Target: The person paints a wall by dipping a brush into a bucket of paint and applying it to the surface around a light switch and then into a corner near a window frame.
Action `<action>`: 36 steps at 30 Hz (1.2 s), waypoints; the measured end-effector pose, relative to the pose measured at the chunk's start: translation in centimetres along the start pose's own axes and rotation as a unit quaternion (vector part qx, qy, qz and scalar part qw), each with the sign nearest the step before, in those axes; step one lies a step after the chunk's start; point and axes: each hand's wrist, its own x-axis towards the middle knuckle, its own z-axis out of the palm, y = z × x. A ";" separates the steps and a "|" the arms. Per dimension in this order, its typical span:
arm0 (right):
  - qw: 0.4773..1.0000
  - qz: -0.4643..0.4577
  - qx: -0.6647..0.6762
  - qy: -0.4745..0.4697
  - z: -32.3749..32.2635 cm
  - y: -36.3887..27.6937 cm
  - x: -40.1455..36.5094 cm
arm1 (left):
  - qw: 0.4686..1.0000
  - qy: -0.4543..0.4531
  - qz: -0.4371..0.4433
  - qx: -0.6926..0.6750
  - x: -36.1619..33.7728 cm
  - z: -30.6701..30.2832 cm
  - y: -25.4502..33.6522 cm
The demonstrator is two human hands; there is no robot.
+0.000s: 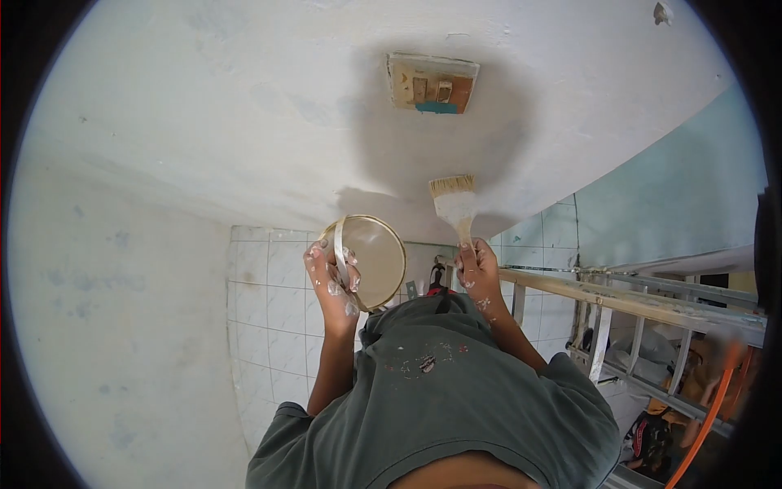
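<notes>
My left hand [334, 277], spotted with white paint, is closed on the pale handle of a round paint bucket [376, 261]. The bucket is seen from above, with a whitish inside and a thin rim. My right hand [479, 267] grips the handle of a wide paintbrush [454, 200], its bristles pointing up toward the white wall [244, 98]. Above the brush, a worn switch plate [433, 85] with a blue-green patch is set in that wall. Paint marks dot the right wrist too.
A metal ladder [635, 310] lies to the right, beside an orange hose or cable [702, 436]. Assorted items, including a dark bag [649, 440], are on the floor at lower right. White tiles [273, 285] cover the surface below, and a pale green wall [684, 179] stands at right.
</notes>
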 end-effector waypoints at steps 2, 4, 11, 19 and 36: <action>1.000 0.001 -0.009 -0.002 0.3 -0.1 0.2 | 1.000 -0.001 0.006 0.001 0.0 -0.1 -0.1; 1.000 -0.002 -0.008 0.001 0.8 -0.8 0.1 | 1.000 0.000 0.004 0.000 -0.1 0.1 0.1; 0.997 -0.059 -0.036 0.033 2.6 -3.9 -0.7 | 1.000 0.015 -0.008 0.006 -0.2 0.5 0.5; 0.997 -0.068 0.044 0.009 1.4 0.4 1.8 | 1.000 -0.010 -0.007 0.011 -0.2 0.4 0.5; 0.990 0.101 0.090 -0.030 1.7 -1.3 1.5 | 0.999 0.025 0.021 0.000 -0.1 0.3 -0.3</action>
